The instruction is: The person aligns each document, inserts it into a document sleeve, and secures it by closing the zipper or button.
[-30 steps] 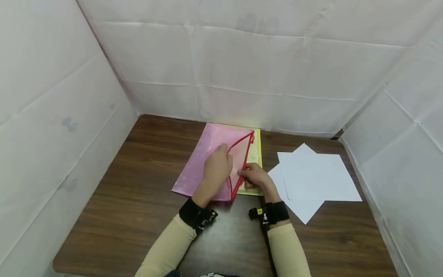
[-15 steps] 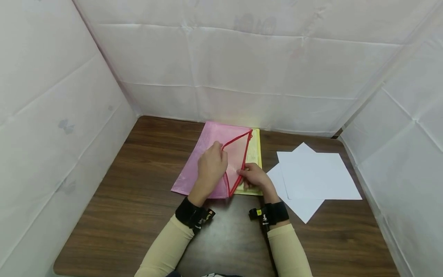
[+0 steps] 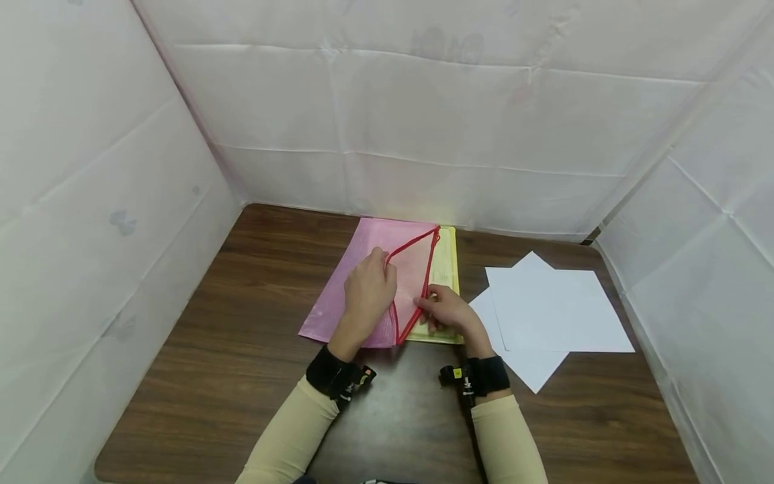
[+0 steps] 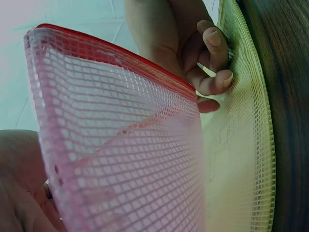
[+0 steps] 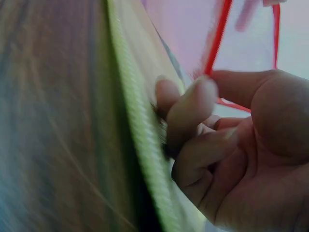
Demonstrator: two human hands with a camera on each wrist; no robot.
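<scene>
One dark wooden table is walled in by white sheeting; near its far edge a pink mesh pouch is laid partly over a yellow mesh pouch, with white paper sheets spread just to the right. The pink pouch's red-edged opening is held agape; its upper lip is pinched by the left hand; its lower lip is pinched by the right hand.

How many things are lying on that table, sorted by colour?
Pink mesh zip pouch, its mouth held open by the left hand and right hand: 1
Yellow mesh pouch beneath the pink one: 1
White paper sheets, overlapping; at least 2 show: 2
Total: 4
</scene>
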